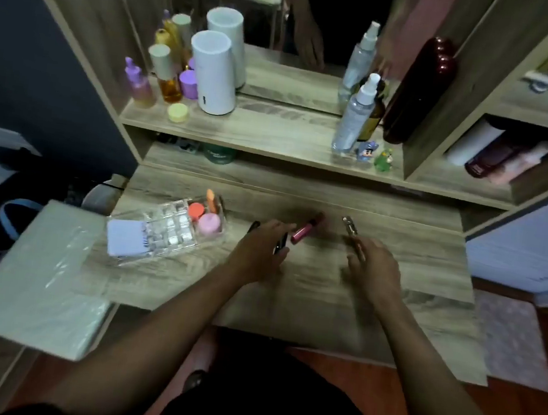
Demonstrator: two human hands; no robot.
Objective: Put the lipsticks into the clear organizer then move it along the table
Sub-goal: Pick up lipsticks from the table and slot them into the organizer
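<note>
The clear organizer (173, 229) sits at the left of the wooden table (323, 299). It holds a pink jar (210, 224), an orange-red jar (196, 211), an orange tube (211, 199) and a white card (124, 238). My left hand (258, 252) is curled around a dark lipstick (281, 243); another dark lipstick (253, 226) pokes out behind its knuckles. A pink lipstick (305, 232) lies just beyond the fingertips. My right hand (375, 269) hovers with loose fingers over the near end of a metallic lipstick (349, 228). The picture is motion-blurred.
A raised shelf (257, 133) behind carries a white cylinder (213, 72), several bottles, a spray bottle (355, 113), two small figurines and a mirror. A plastic-wrapped box (39, 278) stands left of the table. Cubbies with bottles are at the right.
</note>
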